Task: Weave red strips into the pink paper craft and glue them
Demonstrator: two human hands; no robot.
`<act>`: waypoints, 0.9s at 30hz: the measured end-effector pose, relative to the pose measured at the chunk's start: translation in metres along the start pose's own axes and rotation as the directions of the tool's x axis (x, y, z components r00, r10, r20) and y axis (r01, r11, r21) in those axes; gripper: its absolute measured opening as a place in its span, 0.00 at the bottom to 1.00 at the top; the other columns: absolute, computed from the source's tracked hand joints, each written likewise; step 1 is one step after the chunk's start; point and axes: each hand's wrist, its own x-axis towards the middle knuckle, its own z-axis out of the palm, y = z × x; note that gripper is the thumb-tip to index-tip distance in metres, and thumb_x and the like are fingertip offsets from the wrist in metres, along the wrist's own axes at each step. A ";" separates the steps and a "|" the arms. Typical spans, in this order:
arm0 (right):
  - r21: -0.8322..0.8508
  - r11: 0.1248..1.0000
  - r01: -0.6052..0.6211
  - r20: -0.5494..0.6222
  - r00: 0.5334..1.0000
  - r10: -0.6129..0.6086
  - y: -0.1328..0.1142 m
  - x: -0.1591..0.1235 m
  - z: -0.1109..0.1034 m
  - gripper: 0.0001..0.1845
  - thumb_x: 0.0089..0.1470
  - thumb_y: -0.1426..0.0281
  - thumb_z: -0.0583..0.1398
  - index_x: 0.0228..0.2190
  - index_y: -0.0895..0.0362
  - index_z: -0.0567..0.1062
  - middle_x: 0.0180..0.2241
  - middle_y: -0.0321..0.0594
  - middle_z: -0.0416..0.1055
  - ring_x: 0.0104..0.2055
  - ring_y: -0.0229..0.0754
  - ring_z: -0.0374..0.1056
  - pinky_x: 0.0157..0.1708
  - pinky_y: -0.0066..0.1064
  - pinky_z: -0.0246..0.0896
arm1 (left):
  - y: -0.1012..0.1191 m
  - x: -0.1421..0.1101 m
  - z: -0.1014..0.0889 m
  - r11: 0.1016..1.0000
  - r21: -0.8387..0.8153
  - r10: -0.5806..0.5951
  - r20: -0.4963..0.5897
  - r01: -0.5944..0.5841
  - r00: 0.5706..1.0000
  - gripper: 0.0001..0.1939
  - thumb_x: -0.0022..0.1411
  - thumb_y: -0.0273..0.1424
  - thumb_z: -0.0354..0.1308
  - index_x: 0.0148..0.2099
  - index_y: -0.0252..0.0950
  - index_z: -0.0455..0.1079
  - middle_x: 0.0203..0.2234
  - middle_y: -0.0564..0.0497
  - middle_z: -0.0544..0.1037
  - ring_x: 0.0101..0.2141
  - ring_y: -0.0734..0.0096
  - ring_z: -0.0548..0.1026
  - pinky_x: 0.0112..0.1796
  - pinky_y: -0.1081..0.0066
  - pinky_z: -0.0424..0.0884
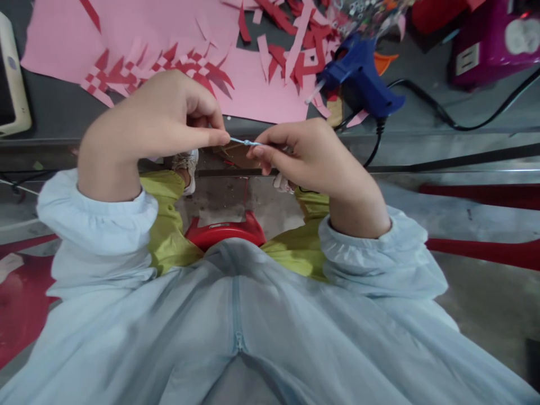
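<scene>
A thin light-blue cord [241,141] with a small knot in it is stretched between my two hands. My left hand [158,115] pinches one end between thumb and forefinger. On the other side of the knot, my right hand [306,152] pinches the cord in the same way. Both hands are in the air just in front of the table edge, above my lap. Beyond my left hand, woven red and pink paper pieces [198,64] lie on a pink paper sheet [265,104].
A blue glue gun [363,76] lies at the right with its black cable [447,115]. Behind it are red paper strips [310,45] and a purple power box [485,50]. A white-framed device [14,84] sits at the far left. I sit on a red stool [225,230].
</scene>
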 end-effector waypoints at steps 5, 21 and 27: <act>0.044 0.999 0.017 0.009 1.000 -0.018 -0.001 0.000 -0.007 0.11 0.61 0.69 0.59 0.27 0.57 0.76 0.22 0.34 0.74 0.25 0.34 0.66 0.30 0.30 0.55 | -0.005 -0.006 -0.010 0.994 -0.078 -0.077 -0.007 0.076 0.997 0.16 0.62 0.41 0.59 0.37 0.32 0.78 0.22 0.56 0.73 0.25 0.81 0.65 0.29 0.75 0.57; -0.036 0.998 0.058 0.161 0.986 -0.051 -0.010 0.014 -0.036 0.13 0.62 0.70 0.57 0.26 0.59 0.75 0.21 0.35 0.74 0.24 0.34 0.66 0.29 0.29 0.51 | 0.020 0.018 0.003 0.992 -0.063 0.107 0.013 -0.106 0.994 0.16 0.62 0.41 0.57 0.41 0.36 0.79 0.27 0.53 0.79 0.28 0.74 0.73 0.30 0.73 0.60; 0.018 0.999 0.036 0.160 0.986 -0.038 0.001 0.011 -0.047 0.13 0.63 0.68 0.55 0.33 0.61 0.77 0.23 0.37 0.75 0.27 0.35 0.68 0.31 0.28 0.54 | 0.022 0.027 -0.002 0.989 -0.091 0.114 0.006 -0.113 0.993 0.15 0.62 0.40 0.56 0.34 0.36 0.78 0.23 0.54 0.77 0.26 0.75 0.71 0.29 0.74 0.60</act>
